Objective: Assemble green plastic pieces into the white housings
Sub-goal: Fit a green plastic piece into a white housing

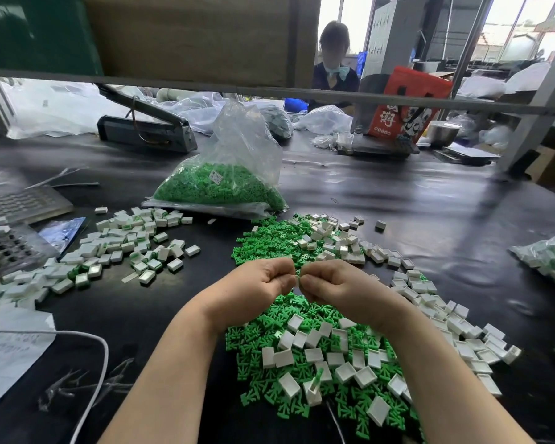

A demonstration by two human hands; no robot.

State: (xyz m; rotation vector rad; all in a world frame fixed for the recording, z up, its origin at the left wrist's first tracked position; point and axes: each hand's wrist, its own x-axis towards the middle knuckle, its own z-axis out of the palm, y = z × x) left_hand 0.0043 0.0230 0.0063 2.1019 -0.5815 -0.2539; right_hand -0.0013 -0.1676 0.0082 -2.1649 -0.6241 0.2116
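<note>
A: Status on both hands?

B: left hand and right hand meet knuckle to knuckle above the near pile. Fingers of both curled tight, tips pinching 1 small part between them. Only a sliver shows, whitish with a hint of green. Can't tell if it's a housing alone or a housing with a piece going in.

A: Where's the stock?

B: Loose green pieces heaped on the black table right under the wrists, white housings scattered on top and trailing off to the right. Second mixed heap just beyond the hands. Sealed-looking bag of green pieces further back, centre. Pile at left looks like finished units, green showing in some.

A: Handling?

B: My read: all light, rigid moulded plastic. Green pieces are branched with thin arms, so they'll tangle in the heap and could snap if levered. Pinch by the stem, not the arms. Housings are open-sided boxes, smooth, likely slippery. Hold across the 2 long walls, open side facing the insert.

A: Risk?

B: Skewed insertion jamming an arm. Also knocking the pile with the forearms, which rest right over it.
</note>
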